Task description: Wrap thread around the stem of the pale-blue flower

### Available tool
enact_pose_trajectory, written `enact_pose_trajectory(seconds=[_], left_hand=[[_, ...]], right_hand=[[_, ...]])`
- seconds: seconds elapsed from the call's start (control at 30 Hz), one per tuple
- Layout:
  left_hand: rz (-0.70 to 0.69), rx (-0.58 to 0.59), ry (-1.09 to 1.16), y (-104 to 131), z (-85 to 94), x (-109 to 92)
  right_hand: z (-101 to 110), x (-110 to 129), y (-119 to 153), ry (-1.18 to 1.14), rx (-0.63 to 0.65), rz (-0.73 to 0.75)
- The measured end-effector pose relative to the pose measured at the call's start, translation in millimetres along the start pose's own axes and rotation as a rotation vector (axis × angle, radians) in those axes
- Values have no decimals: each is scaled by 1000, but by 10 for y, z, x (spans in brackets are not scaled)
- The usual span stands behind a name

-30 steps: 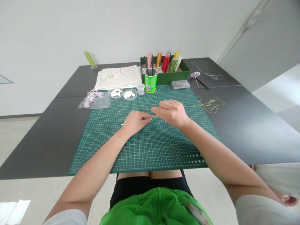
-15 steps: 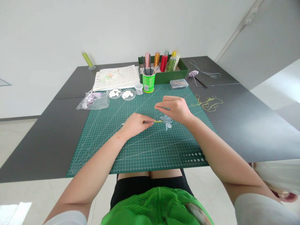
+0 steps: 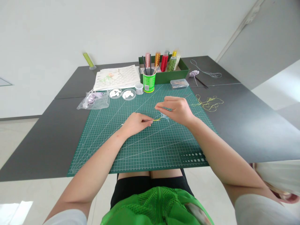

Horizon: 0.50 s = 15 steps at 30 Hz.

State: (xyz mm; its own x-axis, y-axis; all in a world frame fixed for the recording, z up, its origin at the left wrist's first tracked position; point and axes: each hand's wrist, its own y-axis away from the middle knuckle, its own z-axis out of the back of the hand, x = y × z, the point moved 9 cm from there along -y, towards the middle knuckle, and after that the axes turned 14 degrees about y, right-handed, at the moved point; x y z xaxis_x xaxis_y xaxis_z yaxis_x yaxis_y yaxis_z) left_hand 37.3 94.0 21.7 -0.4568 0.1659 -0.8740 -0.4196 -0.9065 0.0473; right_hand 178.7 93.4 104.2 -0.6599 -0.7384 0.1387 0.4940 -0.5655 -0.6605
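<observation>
My left hand [image 3: 138, 124] pinches the thin stem of a pale blue flower [image 3: 164, 117] just above the cutting mat [image 3: 140, 150]. Yellow-green wrapping [image 3: 156, 120] shows on the stem between my fingertips and the petals. A thin tip of the stem or wire sticks out on the other side of the hand. Above and to the right of the flower, my right hand [image 3: 175, 108] is closed in a pinch. Whatever lies between its fingertips is too small to make out. The right hand partly hides the petals.
Behind the hands stand a green cup [image 3: 149, 82] with sticks and a dark green box [image 3: 173, 75] of thread spools. Petal dishes [image 3: 128, 94], a plastic bag [image 3: 93, 100] and paper sheets [image 3: 114, 78] lie left. Loose yellow-green thread [image 3: 208, 103] and a clear case [image 3: 179, 83] lie right.
The blue flower has turned in my left fingers and shifted slightly up, so fewer petals show now. My right hand stays pinched in nearly the same place.
</observation>
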Motion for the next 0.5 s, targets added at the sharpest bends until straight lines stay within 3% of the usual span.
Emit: enact_pose_trajectory(seconds=[0.5], left_hand=[[-71,0,29,5,-4,-25]], right_hand=[[-81,-142,23,18,29,-68]])
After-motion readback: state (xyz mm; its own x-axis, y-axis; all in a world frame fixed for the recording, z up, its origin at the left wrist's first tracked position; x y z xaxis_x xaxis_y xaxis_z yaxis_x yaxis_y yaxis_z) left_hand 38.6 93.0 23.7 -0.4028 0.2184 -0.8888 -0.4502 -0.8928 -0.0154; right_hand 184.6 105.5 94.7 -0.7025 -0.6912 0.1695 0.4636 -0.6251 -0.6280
